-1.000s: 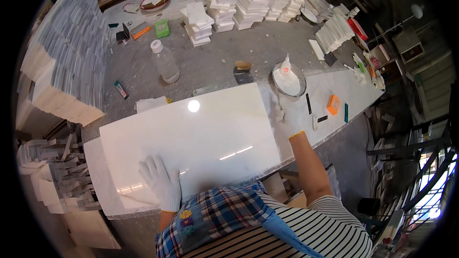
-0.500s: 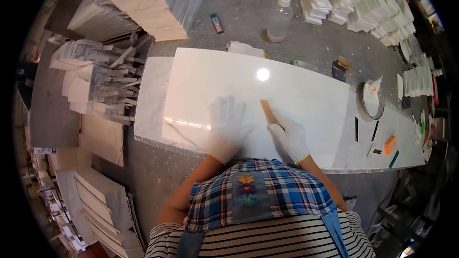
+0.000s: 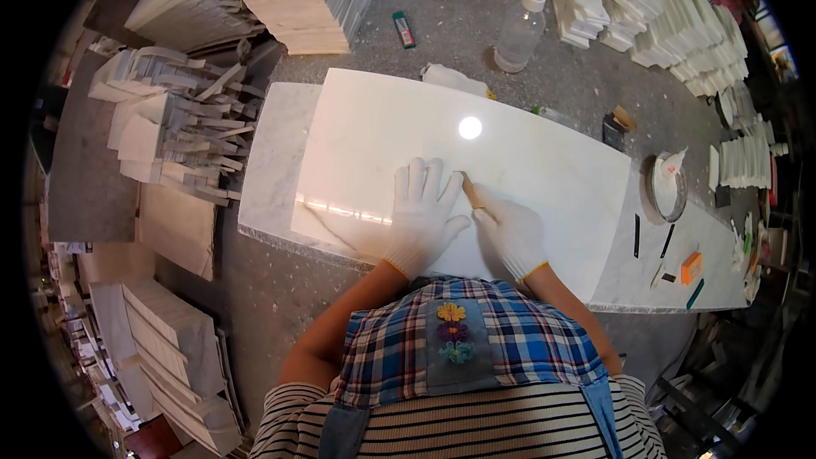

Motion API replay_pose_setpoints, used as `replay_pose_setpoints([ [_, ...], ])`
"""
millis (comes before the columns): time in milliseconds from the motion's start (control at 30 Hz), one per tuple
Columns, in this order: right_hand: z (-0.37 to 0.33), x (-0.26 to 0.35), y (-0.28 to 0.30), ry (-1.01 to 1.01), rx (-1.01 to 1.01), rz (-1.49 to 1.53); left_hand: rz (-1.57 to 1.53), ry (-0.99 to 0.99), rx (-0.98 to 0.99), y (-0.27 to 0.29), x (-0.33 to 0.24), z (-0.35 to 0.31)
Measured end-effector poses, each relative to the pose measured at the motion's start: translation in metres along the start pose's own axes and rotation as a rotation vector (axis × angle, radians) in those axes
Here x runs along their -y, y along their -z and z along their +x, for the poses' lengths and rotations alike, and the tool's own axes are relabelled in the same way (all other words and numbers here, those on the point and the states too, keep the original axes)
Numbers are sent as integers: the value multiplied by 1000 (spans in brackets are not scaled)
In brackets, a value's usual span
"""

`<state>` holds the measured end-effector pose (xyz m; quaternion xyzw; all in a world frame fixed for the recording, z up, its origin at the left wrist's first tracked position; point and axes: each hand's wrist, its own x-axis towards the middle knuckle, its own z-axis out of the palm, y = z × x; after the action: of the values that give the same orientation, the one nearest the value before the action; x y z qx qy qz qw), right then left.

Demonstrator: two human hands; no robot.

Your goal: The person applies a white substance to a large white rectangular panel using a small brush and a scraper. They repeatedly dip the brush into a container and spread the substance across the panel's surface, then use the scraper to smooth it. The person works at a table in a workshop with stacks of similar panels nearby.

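A glossy white stone slab point(image 3: 544, 170) lies on top of a paler grey-veined slab point(image 3: 270, 153). Flat on the glossy slab rests my left hand point(image 3: 425, 212), in a white knit glove, its fingers spread. Close on its right, my right hand point(image 3: 512, 234), gloved the same way, grips a thin tan strip point(image 3: 471, 189). The strip's far end comes near my left index fingertip; whether it touches cannot be made out. Its exact kind does not show, and my fingers cover its near end.
Beyond the slabs stand a clear bottle point(image 3: 519, 34), a white cloth point(image 3: 456, 79) and a green-and-red box point(image 3: 403, 31). At right are a round tin point(image 3: 665, 187), dark strips point(image 3: 637, 235) and an orange block point(image 3: 692, 268). Stone stacks point(image 3: 293, 0) rise at far left, white tiles point(image 3: 693, 34) at far right.
My left hand has moved right, toward the right hand, and has come to rest flat. The tan strip is turned and shows less of its length. The whole view has shifted slightly.
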<state>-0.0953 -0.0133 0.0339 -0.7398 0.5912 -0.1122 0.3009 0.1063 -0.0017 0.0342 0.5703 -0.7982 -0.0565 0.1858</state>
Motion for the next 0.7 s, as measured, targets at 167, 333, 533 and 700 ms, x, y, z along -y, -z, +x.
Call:
replay_pose_setpoints([
  [167, -6, -3, -4, -83, 8, 355, -21, 116, 53, -15, 14, -23],
  [333, -26, -7, 51, -356, 77, 791, 40, 196, 59, -24, 30, -40],
  [533, -69, -107, 127, -322, -348, 782, -28, 160, -71, 2, 11, -47],
  [700, -90, -232, 173, -501, -636, 1628, -81, 12, -149, 15, -12, -40],
])
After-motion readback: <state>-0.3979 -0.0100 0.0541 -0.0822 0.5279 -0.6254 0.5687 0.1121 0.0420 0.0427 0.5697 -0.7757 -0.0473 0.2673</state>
